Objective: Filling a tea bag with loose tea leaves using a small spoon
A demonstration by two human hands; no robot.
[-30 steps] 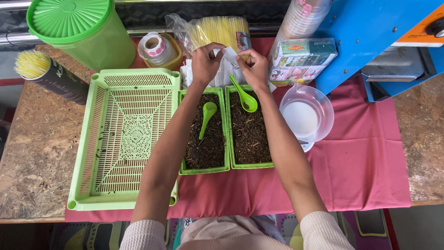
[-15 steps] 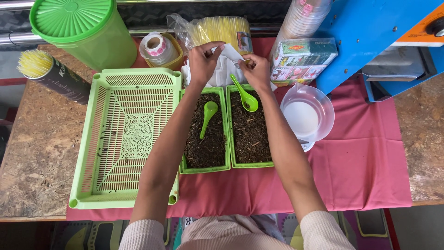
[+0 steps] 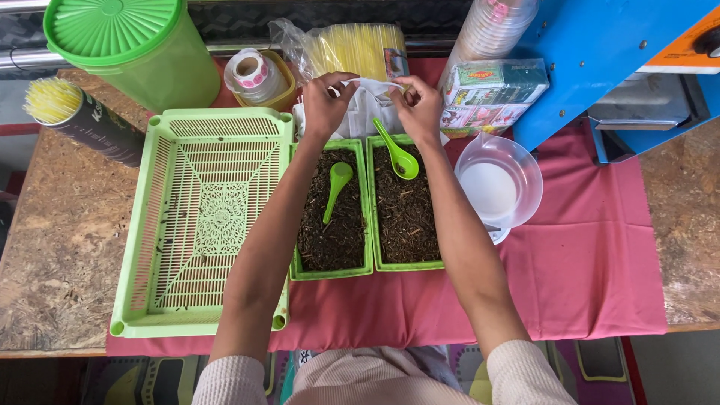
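Note:
Both hands are raised over the far ends of two small green trays (image 3: pixel 370 202) filled with dark dried leaves. My left hand (image 3: pixel 327 101) and my right hand (image 3: pixel 417 103) together pinch a small white paper bag (image 3: pixel 370 101) by its top edge and hold it stretched between them. A green spoon (image 3: pixel 335 188) lies in the left tray. Another green spoon (image 3: pixel 397 155) lies in the right tray, just below my right hand.
A large green perforated basket (image 3: pixel 206 217) sits left of the trays on a pink cloth (image 3: pixel 585 262). A clear bowl (image 3: pixel 498 187) stands to the right. Behind are a green lidded bucket (image 3: pixel 131 49), a sticker roll (image 3: pixel 251 75), bagged yellow straws (image 3: pixel 360 49), stacked cups (image 3: pixel 491 30), a box (image 3: pixel 491 94) and a blue machine (image 3: pixel 622 52).
The hands have shifted slightly on the white paper bag, spreading its top edge wider between them. Nothing else has moved.

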